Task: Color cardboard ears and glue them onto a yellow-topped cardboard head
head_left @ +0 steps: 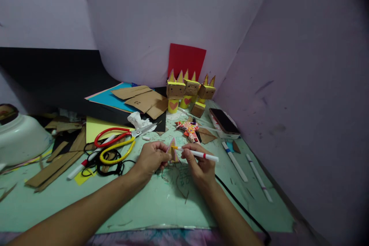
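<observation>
Near the middle of the table, my left hand (pixel 152 158) pinches a small pointed cardboard piece (pixel 173 153) by its left side. The piece stands upright, and pink and yellow colouring shows along it. My right hand (pixel 199 164) grips a white felt-tip marker (pixel 201 154) with a red band. Its yellow-orange tip is at the cardboard piece and seems to touch it. Scissors (pixel 134 134) with one red and one yellow handle lie open left of my left hand. A colourful patterned glue gun (pixel 190 128) lies beyond my hands.
Cardboard figures with pointed ears (pixel 175 90) stand at the back before a red sheet (pixel 187 59). A phone (pixel 225 120) and markers (pixel 235 161) lie right. Cardboard strips (pixel 57 167), black cord (pixel 111 163) and a white rounded object (pixel 24 138) occupy the left. A cable (pixel 242 207) runs front right.
</observation>
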Tool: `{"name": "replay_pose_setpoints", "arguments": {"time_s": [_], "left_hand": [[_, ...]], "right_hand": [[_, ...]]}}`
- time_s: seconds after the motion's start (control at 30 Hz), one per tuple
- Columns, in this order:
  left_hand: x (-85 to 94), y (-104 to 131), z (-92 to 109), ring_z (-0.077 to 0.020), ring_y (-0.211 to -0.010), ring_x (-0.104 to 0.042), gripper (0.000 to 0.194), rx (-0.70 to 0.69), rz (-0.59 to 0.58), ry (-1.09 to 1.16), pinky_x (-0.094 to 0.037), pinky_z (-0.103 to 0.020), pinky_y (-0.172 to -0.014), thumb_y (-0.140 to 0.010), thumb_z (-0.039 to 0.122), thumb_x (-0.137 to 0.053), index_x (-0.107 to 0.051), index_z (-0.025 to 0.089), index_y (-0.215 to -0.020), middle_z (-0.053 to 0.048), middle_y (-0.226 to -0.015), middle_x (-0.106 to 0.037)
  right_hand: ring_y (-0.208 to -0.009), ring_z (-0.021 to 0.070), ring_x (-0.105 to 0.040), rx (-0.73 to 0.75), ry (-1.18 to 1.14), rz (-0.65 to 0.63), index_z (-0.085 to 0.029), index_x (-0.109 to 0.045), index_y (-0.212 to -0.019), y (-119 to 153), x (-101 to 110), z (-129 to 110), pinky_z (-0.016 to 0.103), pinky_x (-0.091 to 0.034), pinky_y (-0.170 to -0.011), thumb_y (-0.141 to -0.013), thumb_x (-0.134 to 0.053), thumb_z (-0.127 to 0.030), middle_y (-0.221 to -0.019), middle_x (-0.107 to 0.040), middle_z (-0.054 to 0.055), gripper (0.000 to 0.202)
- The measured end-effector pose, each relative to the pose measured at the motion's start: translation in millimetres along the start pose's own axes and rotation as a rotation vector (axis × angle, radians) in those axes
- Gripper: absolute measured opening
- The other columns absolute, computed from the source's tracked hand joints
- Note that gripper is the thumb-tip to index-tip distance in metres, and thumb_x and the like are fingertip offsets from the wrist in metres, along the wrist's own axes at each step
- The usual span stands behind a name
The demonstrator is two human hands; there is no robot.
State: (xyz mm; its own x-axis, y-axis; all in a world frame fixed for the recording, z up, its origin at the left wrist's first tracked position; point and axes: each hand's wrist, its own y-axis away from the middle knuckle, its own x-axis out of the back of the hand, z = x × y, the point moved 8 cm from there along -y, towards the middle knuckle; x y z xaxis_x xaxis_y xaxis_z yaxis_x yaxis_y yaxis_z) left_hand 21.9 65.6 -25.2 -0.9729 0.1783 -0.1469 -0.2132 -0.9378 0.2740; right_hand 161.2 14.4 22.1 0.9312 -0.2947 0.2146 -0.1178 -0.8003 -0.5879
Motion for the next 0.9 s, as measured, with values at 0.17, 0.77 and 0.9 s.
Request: {"name": "replay_pose_setpoints", "arguments": {"time_s": [0.17, 0.77, 0.9], "left_hand": [[0.3, 0.1, -1.2, -0.0064, -0.030, -0.042, 0.019, -0.003, 0.004, 0.001, -0.031, -0.015, -0.029, -0.043, 0.017, -0.066, -0.051, 0.016, -0.055, 0.004, -0.036, -0.056], [-0.9, 0.7, 0.6, -0.0068, -0.031, -0.042, 0.017, -0.015, -0.006, -0.006, -0.032, -0.016, -0.030, -0.045, 0.016, -0.065, -0.052, 0.016, -0.055, 0.004, -0.037, -0.054], [-1.0, 1.4, 1.9, -0.0069, -0.031, -0.043, 0.017, -0.017, -0.012, -0.011, -0.033, -0.016, -0.030, -0.044, 0.016, -0.065, -0.052, 0.016, -0.055, 0.004, -0.037, -0.055]], "right_hand": [[-0.055, 0.0134, -0.055, -0.019, -0.025, -0.006, -0.018, -0.062, -0.074, 0.9, -1.5, -0.2, 0.026, -0.043, -0.053, -0.086, -0.054, -0.023, -0.060, -0.058, 0.001, 0.015], [-0.061, 0.0151, -0.059, -0.025, 0.020, 0.031, -0.019, -0.064, -0.083, 1.9, 2.4, 4.1, 0.028, -0.046, -0.055, -0.086, -0.055, -0.025, -0.068, -0.061, 0.003, 0.012], [-0.064, 0.0156, -0.060, -0.004, 0.029, 0.055, -0.020, -0.064, -0.089, 0.3, 3.2, 3.9, 0.029, -0.047, -0.059, -0.087, -0.054, -0.023, -0.072, -0.062, 0.003, 0.010]]}}
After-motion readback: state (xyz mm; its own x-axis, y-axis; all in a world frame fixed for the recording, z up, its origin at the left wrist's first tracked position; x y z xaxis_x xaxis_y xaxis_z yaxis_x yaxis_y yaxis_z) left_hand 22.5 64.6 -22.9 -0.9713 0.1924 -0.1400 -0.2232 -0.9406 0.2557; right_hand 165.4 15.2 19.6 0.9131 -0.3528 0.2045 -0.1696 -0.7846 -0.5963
